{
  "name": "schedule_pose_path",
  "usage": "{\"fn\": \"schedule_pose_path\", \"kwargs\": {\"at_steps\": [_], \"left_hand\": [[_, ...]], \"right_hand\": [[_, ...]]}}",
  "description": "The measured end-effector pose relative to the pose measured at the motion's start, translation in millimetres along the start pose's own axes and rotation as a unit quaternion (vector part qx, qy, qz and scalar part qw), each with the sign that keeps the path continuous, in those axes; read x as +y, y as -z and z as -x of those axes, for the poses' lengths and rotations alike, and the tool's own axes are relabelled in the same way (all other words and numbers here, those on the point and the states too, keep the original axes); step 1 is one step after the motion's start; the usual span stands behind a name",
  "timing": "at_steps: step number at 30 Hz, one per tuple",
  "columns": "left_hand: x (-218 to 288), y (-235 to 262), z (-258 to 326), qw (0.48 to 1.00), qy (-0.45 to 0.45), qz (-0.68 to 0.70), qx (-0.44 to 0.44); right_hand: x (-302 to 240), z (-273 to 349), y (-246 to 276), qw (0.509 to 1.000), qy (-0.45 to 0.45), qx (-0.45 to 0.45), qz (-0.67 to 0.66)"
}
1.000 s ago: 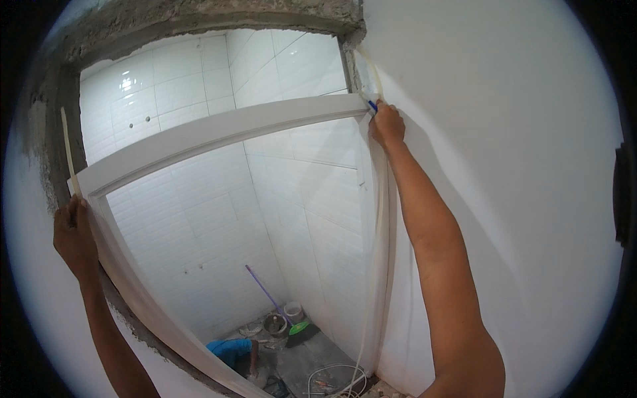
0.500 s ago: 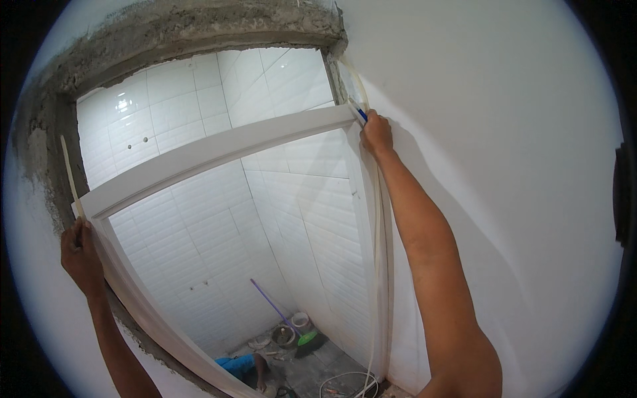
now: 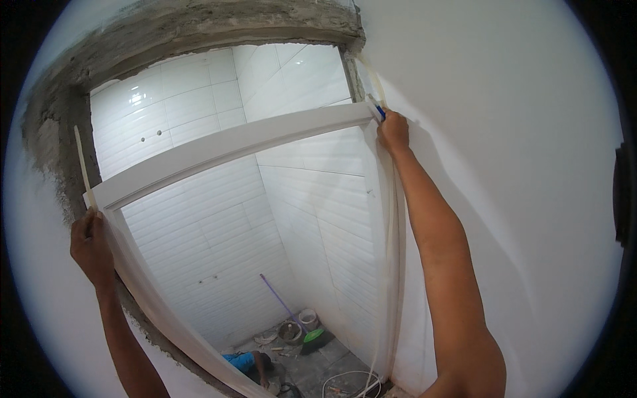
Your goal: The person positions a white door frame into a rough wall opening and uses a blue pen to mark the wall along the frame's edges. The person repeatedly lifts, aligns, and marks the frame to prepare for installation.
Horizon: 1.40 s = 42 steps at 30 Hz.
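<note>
My left hand (image 3: 93, 251) is closed around a thin pale hose (image 3: 81, 156), whose free end sticks up beside the rough cement edge. That hand rests against the upper left corner of a white door frame (image 3: 242, 147) standing in a wall opening. My right hand (image 3: 394, 131) is closed at the frame's upper right corner. It pinches a blue pen-like thing (image 3: 380, 111) with a pale tip, and the hose, whose bent end rises above the fingers. The hose's lower length runs down along the right jamb; how the fingers grip both is partly hidden.
Rough cement (image 3: 219, 26) edges the opening. Beyond are white tiled walls (image 3: 192, 225). A person in a blue top (image 3: 240, 361) is low on the floor inside, near a purple-handled broom (image 3: 282, 295), buckets (image 3: 307, 318) and a coiled hose length (image 3: 348, 379).
The view has shifted slightly, so the frame and both hands appear farther right. Both hands keep their holds at the frame's corners.
</note>
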<state>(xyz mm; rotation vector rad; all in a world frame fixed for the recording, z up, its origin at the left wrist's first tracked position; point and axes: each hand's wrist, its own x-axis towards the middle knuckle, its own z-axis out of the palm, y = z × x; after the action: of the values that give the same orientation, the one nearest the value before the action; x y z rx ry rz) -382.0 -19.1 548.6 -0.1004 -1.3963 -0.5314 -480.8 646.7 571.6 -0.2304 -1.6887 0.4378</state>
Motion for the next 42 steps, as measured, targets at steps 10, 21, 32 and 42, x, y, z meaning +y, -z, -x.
{"fn": "schedule_pose_path", "kwargs": {"at_steps": [10, 21, 32, 42], "left_hand": [[42, 3, 9, 0.999, -0.049, -0.003, 0.013], [56, 9, 11, 0.998, 0.021, 0.047, 0.025], [53, 8, 11, 0.998, 0.001, 0.060, 0.019], [51, 4, 11, 0.999, 0.004, 0.046, 0.027]], "right_hand": [[29, -22, -6, 0.999, 0.027, -0.015, -0.037], [60, -41, -22, 0.995, 0.067, 0.018, 0.068], [78, -54, -25, 0.995, 0.067, 0.021, 0.075], [63, -43, -12, 0.995, 0.065, 0.002, 0.072]]}}
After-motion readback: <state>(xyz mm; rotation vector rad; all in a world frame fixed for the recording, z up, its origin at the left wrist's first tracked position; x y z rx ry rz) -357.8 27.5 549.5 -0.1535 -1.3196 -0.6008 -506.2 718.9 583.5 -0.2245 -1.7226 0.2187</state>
